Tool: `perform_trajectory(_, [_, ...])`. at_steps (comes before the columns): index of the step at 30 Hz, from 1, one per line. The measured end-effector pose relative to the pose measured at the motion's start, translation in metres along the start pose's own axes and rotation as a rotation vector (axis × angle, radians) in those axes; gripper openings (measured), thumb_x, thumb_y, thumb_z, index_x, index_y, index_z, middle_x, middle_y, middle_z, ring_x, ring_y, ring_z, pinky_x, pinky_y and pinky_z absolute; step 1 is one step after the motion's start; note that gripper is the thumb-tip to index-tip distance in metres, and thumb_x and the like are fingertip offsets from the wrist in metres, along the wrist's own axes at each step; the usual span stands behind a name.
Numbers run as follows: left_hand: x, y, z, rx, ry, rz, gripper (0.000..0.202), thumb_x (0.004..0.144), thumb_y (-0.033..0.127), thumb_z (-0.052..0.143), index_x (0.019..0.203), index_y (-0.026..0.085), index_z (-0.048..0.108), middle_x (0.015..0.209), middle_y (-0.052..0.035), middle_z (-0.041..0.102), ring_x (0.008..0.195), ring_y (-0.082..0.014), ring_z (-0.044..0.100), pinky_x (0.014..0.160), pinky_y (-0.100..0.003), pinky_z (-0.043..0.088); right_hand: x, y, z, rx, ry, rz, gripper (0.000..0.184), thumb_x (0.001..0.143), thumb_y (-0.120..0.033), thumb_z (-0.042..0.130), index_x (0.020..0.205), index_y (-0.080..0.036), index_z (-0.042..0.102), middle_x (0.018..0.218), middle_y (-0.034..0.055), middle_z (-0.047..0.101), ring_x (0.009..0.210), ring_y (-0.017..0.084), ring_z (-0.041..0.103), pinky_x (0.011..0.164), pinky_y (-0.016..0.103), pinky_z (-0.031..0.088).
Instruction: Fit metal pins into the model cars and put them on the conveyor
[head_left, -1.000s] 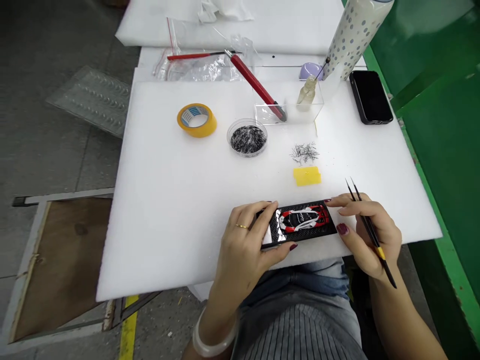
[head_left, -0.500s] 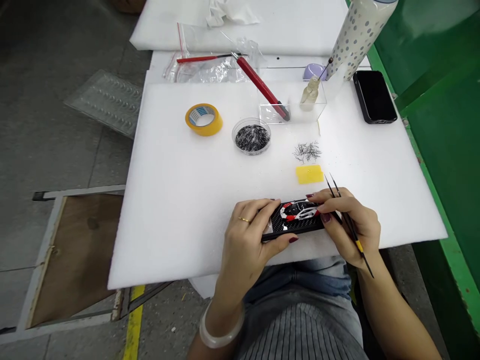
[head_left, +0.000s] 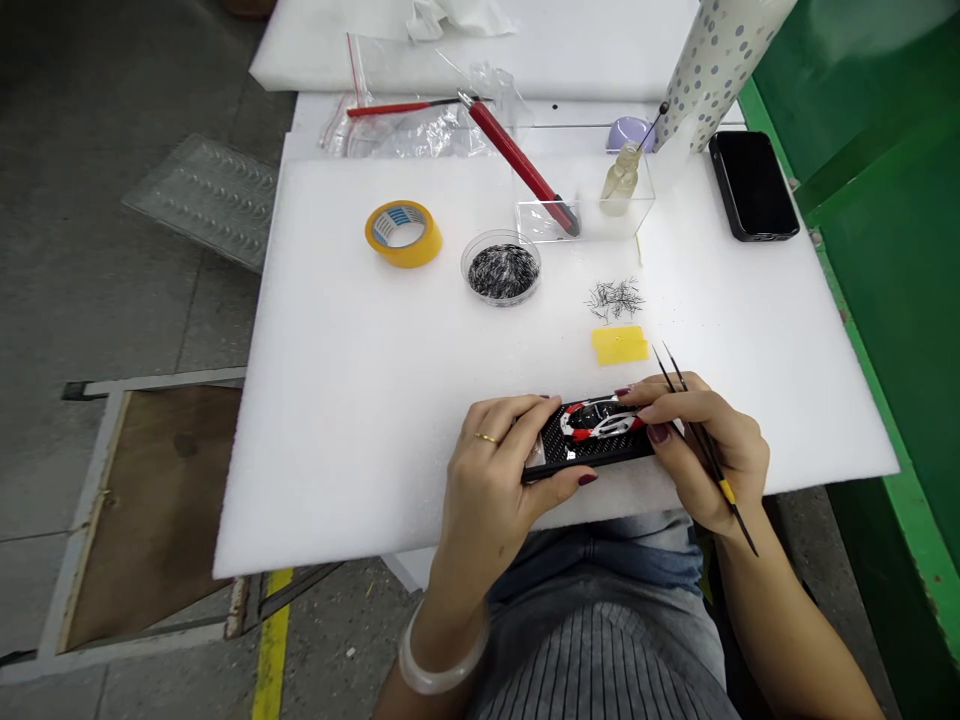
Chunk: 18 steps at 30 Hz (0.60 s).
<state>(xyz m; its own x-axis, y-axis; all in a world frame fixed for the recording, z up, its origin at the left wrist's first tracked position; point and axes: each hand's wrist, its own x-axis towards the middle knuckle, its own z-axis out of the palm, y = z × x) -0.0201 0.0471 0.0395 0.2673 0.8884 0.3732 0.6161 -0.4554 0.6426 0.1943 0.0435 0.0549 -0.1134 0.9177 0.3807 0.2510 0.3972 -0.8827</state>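
Observation:
My left hand (head_left: pixel 491 475) is closed around the left end of a black, patterned base (head_left: pixel 553 440), thumb along its near edge. On the base lies a small white, red and black model car (head_left: pixel 600 418). My right hand (head_left: pixel 712 440) grips black tweezers (head_left: pixel 724 488) with a yellow band, their tips apart and pointing away from me. Fingertips of that same hand touch the car's right end, which they partly hide. Just beyond the base are a yellow piece of tape (head_left: pixel 619 346) and a loose heap of fine black slivers (head_left: pixel 615 298).
A clear round dish (head_left: pixel 502 270) holds more black slivers. Behind it are a yellow tape roll (head_left: pixel 405 234), a red knife (head_left: pixel 521 165) leaning on a clear box, and a small glass bottle (head_left: pixel 619 180). A black phone (head_left: pixel 754 187) and a dotted bottle (head_left: pixel 716 70) stand right.
The right hand and tweezers have shifted very slightly to the right. The left hand keeps its hold on the base, and the view has tilted a little.

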Motion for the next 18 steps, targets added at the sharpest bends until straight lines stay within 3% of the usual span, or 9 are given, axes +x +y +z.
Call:
perform_trajectory(5, [0.001, 0.0, -0.002, 0.01, -0.016, 0.009, 0.055, 0.095, 0.059, 0.061, 0.126, 0.013, 0.065, 0.116, -0.0098, 0.07, 0.108, -0.0233, 0.059, 0.097, -0.036, 0.053, -0.002, -0.004, -0.005, -0.005, 0.014, 0.062, 0.023, 0.096, -0.008, 0.058, 0.109, -0.026, 0.064, 0.117, 0.0049, 0.071, 0.112, 0.021, 0.066, 0.097, 0.038, 0.053])
perform_trajectory(9, [0.001, -0.002, -0.004, 0.029, -0.037, 0.025, 0.056, 0.094, 0.06, 0.061, 0.127, 0.015, 0.064, 0.116, -0.009, 0.07, 0.108, -0.0234, 0.06, 0.096, -0.036, 0.054, 0.011, -0.005, -0.02, -0.102, -0.225, 0.185, 0.024, 0.092, -0.015, 0.068, 0.109, -0.025, 0.055, 0.126, 0.0077, 0.067, 0.117, 0.024, 0.065, 0.097, 0.036, 0.052])
perform_trajectory(13, [-0.002, -0.005, -0.005, 0.082, -0.07, 0.077, 0.059, 0.092, 0.063, 0.061, 0.132, 0.02, 0.058, 0.118, -0.0084, 0.07, 0.107, -0.0245, 0.063, 0.094, -0.038, 0.057, 0.024, -0.008, -0.026, -0.179, -0.409, 0.141, 0.022, 0.09, -0.017, 0.067, 0.104, -0.025, 0.052, 0.106, 0.0058, 0.067, 0.086, 0.02, 0.063, 0.077, 0.033, 0.052])
perform_trajectory(16, [-0.004, -0.008, -0.005, 0.061, -0.065, 0.074, 0.064, 0.095, 0.065, 0.056, 0.143, 0.022, 0.049, 0.118, -0.0085, 0.071, 0.106, -0.0238, 0.066, 0.089, -0.036, 0.061, 0.02, -0.014, -0.027, -0.216, -0.38, 0.093, 0.021, 0.089, -0.017, 0.066, 0.097, -0.025, 0.049, 0.101, 0.0049, 0.065, 0.087, 0.021, 0.061, 0.077, 0.034, 0.051])
perform_trajectory(18, [-0.006, -0.011, -0.004, 0.034, -0.047, 0.081, 0.074, 0.096, 0.068, 0.053, 0.151, 0.022, 0.039, 0.128, -0.0121, 0.068, 0.114, -0.0263, 0.067, 0.09, -0.038, 0.062, 0.009, -0.015, -0.036, -0.224, -0.301, 0.086, 0.021, 0.09, -0.018, 0.066, 0.096, -0.026, 0.048, 0.105, 0.0053, 0.066, 0.091, 0.021, 0.062, 0.08, 0.034, 0.052])
